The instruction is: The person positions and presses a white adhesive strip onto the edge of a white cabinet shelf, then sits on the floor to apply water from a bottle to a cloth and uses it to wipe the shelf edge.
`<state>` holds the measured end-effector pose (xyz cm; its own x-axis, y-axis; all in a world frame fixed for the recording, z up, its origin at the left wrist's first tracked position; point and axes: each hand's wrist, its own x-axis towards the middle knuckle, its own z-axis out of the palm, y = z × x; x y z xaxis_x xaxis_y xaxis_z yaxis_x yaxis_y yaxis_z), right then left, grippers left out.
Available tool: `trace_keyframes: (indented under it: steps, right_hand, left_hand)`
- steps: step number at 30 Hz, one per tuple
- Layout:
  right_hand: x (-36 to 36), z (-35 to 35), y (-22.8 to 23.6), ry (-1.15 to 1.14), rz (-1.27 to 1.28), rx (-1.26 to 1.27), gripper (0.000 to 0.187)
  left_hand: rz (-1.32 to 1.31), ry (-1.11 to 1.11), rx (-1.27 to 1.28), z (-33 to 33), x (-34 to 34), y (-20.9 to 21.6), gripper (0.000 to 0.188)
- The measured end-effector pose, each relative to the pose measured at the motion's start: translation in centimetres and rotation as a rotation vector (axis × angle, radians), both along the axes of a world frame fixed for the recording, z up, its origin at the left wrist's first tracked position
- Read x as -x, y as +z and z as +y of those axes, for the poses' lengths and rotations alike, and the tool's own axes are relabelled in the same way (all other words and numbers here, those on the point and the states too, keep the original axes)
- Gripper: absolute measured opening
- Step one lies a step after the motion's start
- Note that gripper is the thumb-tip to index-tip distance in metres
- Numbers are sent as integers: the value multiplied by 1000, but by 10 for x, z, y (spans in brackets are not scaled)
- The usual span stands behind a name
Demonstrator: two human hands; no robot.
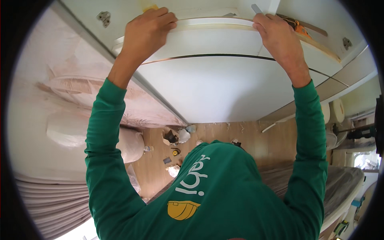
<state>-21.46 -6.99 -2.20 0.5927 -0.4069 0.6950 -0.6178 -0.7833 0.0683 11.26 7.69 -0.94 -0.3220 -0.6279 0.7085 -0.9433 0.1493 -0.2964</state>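
Observation:
A long white strip (216, 21) runs along the top edge of a white cabinet front (216, 40). My left hand (149, 34) is closed at the strip's left part, fingers curled over the edge. A small yellow thing (151, 8) shows just behind it, mostly covered, its kind unclear. At the right part of the strip my right hand (280, 40) is closed too, thumb and fingers pinched on the edge. From behind its fingers a flat grey metal piece (256, 8) sticks up; whether the hand holds it, I cannot tell.
An orange and black tool (302, 29) lies inside the cabinet beside my right hand. Below are a large white panel (216, 88) and a wooden floor (224, 134) with a paper bag (171, 136) and a tape measure (175, 152). Plastic sheeting (80, 86) covers things at left.

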Motion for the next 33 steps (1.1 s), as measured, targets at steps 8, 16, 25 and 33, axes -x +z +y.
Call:
trace_keyframes:
  steps: [8,16,25,33]
  right_hand:
    - [1,7,11,10,16,-96,16]
    - [3,2,-1,42,42,99,10]
    - [4,6,5,-57,81,117,9]
    - [1,-3,23,-22,196,41,16]
  left_hand:
    - [41,-33,-1,-5,27,3,21]
    - [170,-192,-5,-49,47,-19,22]
    - [63,-98,37,-45,57,-17,24]
    - [5,-51,70,-45,67,-14,41]
